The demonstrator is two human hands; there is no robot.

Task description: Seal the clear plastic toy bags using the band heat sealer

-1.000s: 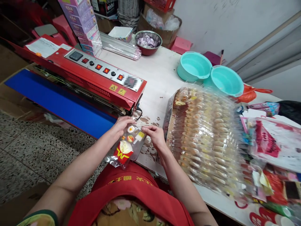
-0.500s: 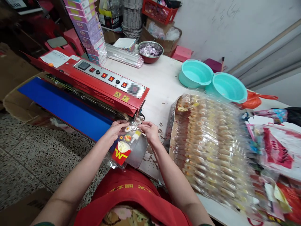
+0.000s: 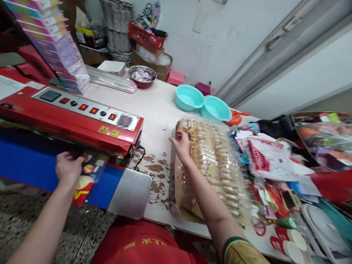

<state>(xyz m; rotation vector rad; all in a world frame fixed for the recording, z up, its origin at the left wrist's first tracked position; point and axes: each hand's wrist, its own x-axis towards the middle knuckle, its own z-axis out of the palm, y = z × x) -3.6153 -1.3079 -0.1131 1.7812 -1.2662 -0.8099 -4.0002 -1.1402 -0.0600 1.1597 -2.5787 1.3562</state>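
At the red band sealer (image 3: pixel 82 124), my left hand (image 3: pixel 69 168) is closed on the top edge of a clear plastic bag (image 3: pixel 93 168). A red and yellow fries-box toy and small food pieces show inside the bag, which hangs over the blue conveyor belt (image 3: pixel 11 157). My right hand (image 3: pixel 182 146) is at the far left corner of a cardboard box (image 3: pixel 180 198) packed with rows of filled clear bags (image 3: pixel 209 161). Its thumb stands apart from its curled fingers, which touch or nearly touch the first bags; the contact is blurred.
A metal plate (image 3: pixel 131 194) extends from the belt's end, beside a brown-stained patch of white table (image 3: pixel 155 168). Two turquoise basins (image 3: pixel 189 98) stand behind the box. Piled packaging (image 3: pixel 271 157) lies to the right. Stacked boxes (image 3: pixel 59 51) rise behind the sealer.
The view has swung right. My left hand has moved the bag left along the sealer's front. My right hand has let go of the bag and moved right to the box of bags.
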